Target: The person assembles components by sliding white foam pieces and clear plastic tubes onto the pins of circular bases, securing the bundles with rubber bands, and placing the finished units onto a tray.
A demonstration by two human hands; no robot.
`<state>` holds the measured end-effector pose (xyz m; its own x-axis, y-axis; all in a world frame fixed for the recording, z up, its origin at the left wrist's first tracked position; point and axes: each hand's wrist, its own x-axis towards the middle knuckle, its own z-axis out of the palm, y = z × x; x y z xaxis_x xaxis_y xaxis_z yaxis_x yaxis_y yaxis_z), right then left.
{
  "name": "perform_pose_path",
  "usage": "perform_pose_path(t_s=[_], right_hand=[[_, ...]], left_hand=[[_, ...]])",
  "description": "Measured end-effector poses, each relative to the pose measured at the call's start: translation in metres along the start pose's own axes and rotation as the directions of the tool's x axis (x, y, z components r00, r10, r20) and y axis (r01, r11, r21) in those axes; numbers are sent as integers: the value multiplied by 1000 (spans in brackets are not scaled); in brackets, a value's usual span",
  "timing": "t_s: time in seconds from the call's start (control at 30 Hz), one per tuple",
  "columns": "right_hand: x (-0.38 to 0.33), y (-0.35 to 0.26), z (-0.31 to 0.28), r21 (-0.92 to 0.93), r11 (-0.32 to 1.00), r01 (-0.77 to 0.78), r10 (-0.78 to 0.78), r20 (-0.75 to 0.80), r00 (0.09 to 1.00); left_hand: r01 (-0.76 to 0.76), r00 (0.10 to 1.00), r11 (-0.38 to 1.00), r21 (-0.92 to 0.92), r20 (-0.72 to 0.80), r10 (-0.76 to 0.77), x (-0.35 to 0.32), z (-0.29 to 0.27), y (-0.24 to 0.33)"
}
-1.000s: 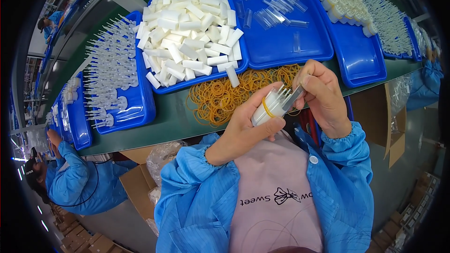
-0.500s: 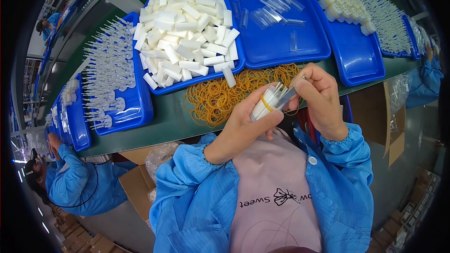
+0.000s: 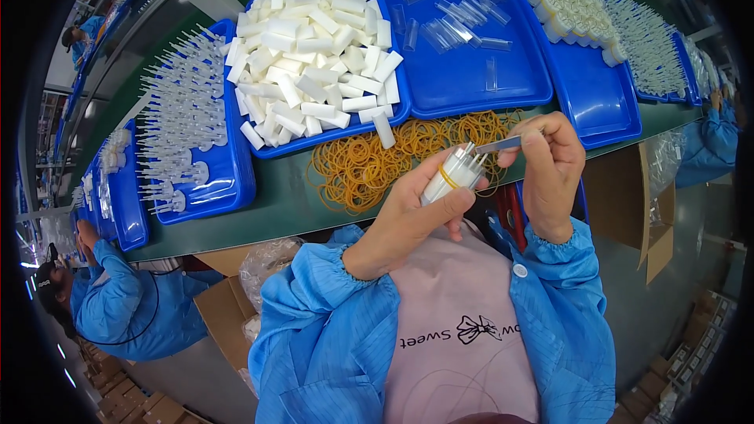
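Bundle (image 3: 454,177) in left hand (image 3: 408,220)

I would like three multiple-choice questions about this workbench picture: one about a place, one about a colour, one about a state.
1. Where does the pile of rubber bands lie?
A. in a blue tray
B. on the green table, below the trays
C. in a cardboard box

2. What colour are the rubber bands?
A. yellow-orange
B. red
C. black

3. What does the left hand do?
A. rests open
B. grips a banded bundle of white tubes
C. holds a tray

Key: 1 B, they lie on the bare green surface; 2 A, the heap looks yellow-orange; 3 B, the fingers close around the bundle.
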<state>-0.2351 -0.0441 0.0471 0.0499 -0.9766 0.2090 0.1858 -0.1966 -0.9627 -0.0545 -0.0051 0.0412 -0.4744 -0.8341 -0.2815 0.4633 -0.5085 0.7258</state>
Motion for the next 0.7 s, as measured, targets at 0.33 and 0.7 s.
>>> perform_pose_path(t_s=[0.33, 0.7], right_hand=[[22, -3, -18, 218, 964, -152, 145, 52, 988], [17, -1, -17, 231, 931, -284, 221, 262, 939]], left_hand=[[-57, 996, 995, 84, -61, 62, -3, 2, 2], [-29, 997, 999, 45, -75, 33, 0, 0, 2]])
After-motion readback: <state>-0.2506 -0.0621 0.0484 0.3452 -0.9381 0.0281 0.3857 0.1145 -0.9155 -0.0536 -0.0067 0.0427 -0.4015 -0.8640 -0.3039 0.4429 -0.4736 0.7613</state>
